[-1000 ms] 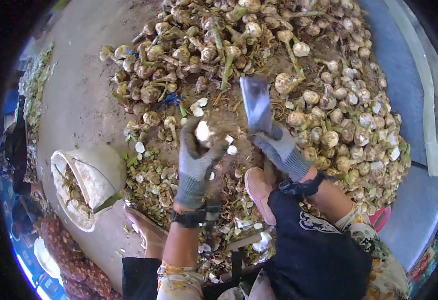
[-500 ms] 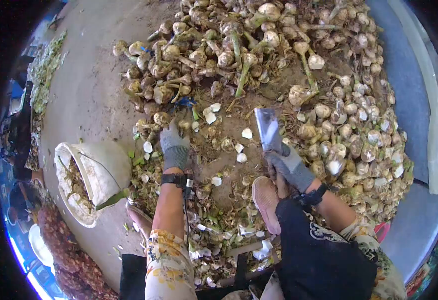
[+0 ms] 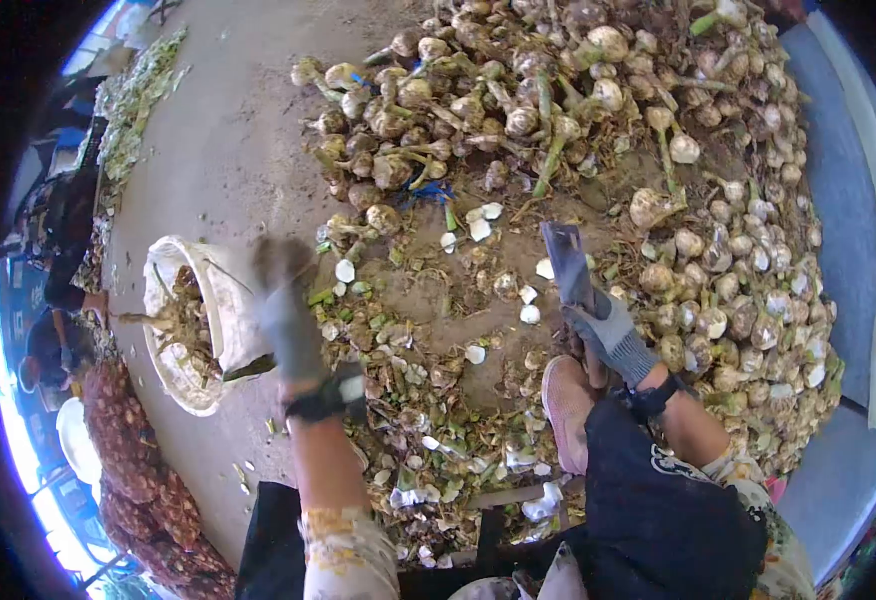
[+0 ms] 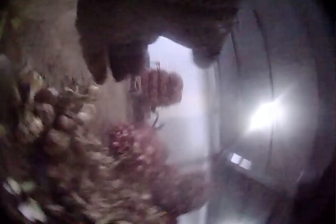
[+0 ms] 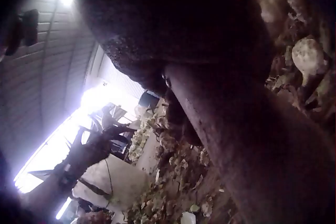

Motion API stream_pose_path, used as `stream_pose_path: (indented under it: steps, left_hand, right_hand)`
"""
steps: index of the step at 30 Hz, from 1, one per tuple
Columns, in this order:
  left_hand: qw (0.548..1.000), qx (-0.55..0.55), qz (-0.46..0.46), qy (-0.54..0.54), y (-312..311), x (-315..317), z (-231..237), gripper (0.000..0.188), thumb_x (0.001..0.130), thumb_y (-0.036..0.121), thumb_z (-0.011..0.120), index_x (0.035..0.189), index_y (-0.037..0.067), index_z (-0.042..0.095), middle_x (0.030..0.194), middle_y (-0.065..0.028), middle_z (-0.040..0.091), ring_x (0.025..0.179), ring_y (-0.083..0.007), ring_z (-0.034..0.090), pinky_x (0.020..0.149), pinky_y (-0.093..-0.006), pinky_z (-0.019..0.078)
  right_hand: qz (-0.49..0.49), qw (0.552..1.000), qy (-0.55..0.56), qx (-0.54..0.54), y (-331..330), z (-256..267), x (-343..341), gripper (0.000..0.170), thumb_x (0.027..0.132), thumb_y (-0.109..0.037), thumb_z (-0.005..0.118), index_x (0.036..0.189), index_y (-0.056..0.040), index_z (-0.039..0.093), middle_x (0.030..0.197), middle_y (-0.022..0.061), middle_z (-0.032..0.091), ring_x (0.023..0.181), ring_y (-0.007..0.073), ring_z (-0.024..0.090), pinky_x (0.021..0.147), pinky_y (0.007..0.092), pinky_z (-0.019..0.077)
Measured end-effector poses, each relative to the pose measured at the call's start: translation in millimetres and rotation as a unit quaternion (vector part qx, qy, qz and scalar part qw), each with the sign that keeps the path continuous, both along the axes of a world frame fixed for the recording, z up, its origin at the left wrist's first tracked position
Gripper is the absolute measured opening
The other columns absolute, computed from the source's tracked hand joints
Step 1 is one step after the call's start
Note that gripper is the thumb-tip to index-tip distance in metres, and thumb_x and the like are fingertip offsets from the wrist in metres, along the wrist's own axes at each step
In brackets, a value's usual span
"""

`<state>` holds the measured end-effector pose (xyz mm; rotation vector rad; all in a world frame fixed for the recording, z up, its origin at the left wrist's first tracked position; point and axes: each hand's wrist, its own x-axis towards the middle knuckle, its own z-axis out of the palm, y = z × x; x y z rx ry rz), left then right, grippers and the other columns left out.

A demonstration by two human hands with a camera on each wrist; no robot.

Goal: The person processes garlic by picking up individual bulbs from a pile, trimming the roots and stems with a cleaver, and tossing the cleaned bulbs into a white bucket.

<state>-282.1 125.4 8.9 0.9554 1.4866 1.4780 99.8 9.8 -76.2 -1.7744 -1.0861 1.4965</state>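
Grey-gloved left hand: loose, empty | round white bucket: likely set within reach | grey-gloved right hand: grips broad-bladed metal knife

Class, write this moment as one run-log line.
left hand: beside white bucket, blurred | right hand: gripping broad knife | garlic bulbs: piled ahead

Broad blade, tilted, perhaps smudged, garlic bulbs heaped
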Motion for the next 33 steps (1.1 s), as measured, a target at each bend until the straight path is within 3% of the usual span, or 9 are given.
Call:
stream_pose_path:
  steps: [3, 5, 7, 11, 15, 18, 23, 29, 33]
  left_hand:
    - [0.866, -0.198, -0.086, 0.451, 63, -27, -98, 0.064, 0.081, 0.046, 0.063, 0.12, -0.002, 0.047, 0.108, -0.0178, 0.059, 0.091, -0.0282, 0.059, 0.076, -0.0357, 0.0483]
    - [0.816, -0.276, -0.149, 0.486, 89, -32, -115, 0.062, 0.08, 0.042, 0.065, 0.119, -0.003, 0.047, 0.104, -0.0154, 0.06, 0.084, -0.0249, 0.06, 0.07, -0.0343, 0.0486]
    - [0.864, -0.36, -0.13, 0.327, 96, -12, -112, 0.049, 0.084, 0.031, 0.062, 0.117, -0.003, 0.05, 0.099, -0.0147, 0.058, 0.077, -0.0205, 0.059, 0.062, -0.0314, 0.0484]
    - [0.984, -0.068, -0.154, 0.053, 36, 10, -114, 0.036, 0.084, 0.006, 0.051, 0.119, 0.002, 0.046, 0.101, -0.0069, 0.059, 0.084, -0.0145, 0.058, 0.072, -0.0269, 0.0492]
    - [0.979, -0.067, -0.192, -0.005, -19, 45, -54, 0.046, 0.081, 0.002, 0.045, 0.126, 0.009, 0.04, 0.103, -0.0065, 0.055, 0.085, -0.0137, 0.056, 0.073, -0.0253, 0.0474]
    - [0.958, -0.107, -0.262, -0.043, -43, 80, -19, 0.048, 0.081, 0.014, 0.051, 0.126, 0.004, 0.039, 0.111, -0.0076, 0.055, 0.098, -0.015, 0.054, 0.078, -0.0259, 0.0464]
    - [0.933, -0.008, -0.333, 0.134, -67, 111, -1, 0.06, 0.077, 0.013, 0.066, 0.127, 0.004, 0.035, 0.101, -0.0082, 0.06, 0.094, -0.0169, 0.059, 0.079, -0.027, 0.0503]
    - [0.941, -0.112, -0.316, -0.043, -79, 133, 16, 0.052, 0.076, 0.013, 0.068, 0.119, 0.004, 0.041, 0.098, -0.0068, 0.06, 0.093, -0.0142, 0.059, 0.077, -0.0279, 0.0504]
    - [0.931, -0.19, -0.306, -0.05, -83, 143, 15, 0.048, 0.076, 0.013, 0.066, 0.117, 0.003, 0.044, 0.098, -0.0075, 0.059, 0.089, -0.0145, 0.059, 0.074, -0.0266, 0.0487]
  right_hand:
    - [-0.035, 0.994, 0.065, 0.074, -6, 11, -15, 0.024, 0.083, -0.02, 0.066, 0.098, -0.0023, 0.059, 0.072, 0.0006, 0.061, 0.062, 0.0085, 0.054, 0.058, 0.0258, 0.0456]
    - [-0.005, 0.999, 0.009, 0.049, -14, 0, -11, 0.023, 0.083, -0.019, 0.065, 0.097, -0.0022, 0.059, 0.073, 0.001, 0.062, 0.062, 0.0087, 0.055, 0.058, 0.0258, 0.0458]
    - [0.01, 1.0, 0.007, -0.017, -18, -9, -1, 0.041, 0.078, -0.024, 0.07, 0.108, 0.0001, 0.056, 0.093, 0.0101, 0.065, 0.083, 0.0164, 0.06, 0.075, 0.029, 0.0478]
    - [0.023, 0.998, -0.024, 0.048, -8, 26, -11, 0.038, 0.079, -0.028, 0.069, 0.102, 0.0007, 0.058, 0.086, 0.0119, 0.065, 0.074, 0.0192, 0.061, 0.069, 0.0301, 0.0484]
    - [0.092, 0.973, -0.083, 0.193, 24, 71, -40, 0.028, 0.083, -0.028, 0.062, 0.095, -0.0022, 0.059, 0.075, 0.0138, 0.063, 0.063, 0.0284, 0.061, 0.059, 0.0355, 0.0481]
    - [0.2, 0.879, -0.267, 0.341, 45, 97, -59, 0.028, 0.077, -0.026, 0.063, 0.098, -0.008, 0.058, 0.08, 0.01, 0.059, 0.069, 0.0283, 0.06, 0.061, 0.0387, 0.0485]
    - [0.255, 0.787, -0.368, 0.424, 42, 110, -69, 0.041, 0.066, -0.026, 0.069, 0.105, -0.0156, 0.058, 0.093, 0.0055, 0.055, 0.081, 0.0249, 0.058, 0.065, 0.038, 0.049]
    - [0.256, 0.77, -0.354, 0.464, 29, 101, -54, 0.033, 0.075, -0.023, 0.061, 0.106, -0.0107, 0.055, 0.086, 0.0094, 0.056, 0.072, 0.0274, 0.06, 0.06, 0.0405, 0.0498]
    - [0.238, 0.852, -0.418, 0.204, 33, 43, -29, 0.036, 0.075, -0.026, 0.064, 0.106, -0.008, 0.055, 0.083, 0.0163, 0.06, 0.071, 0.0328, 0.062, 0.062, 0.0437, 0.0496]
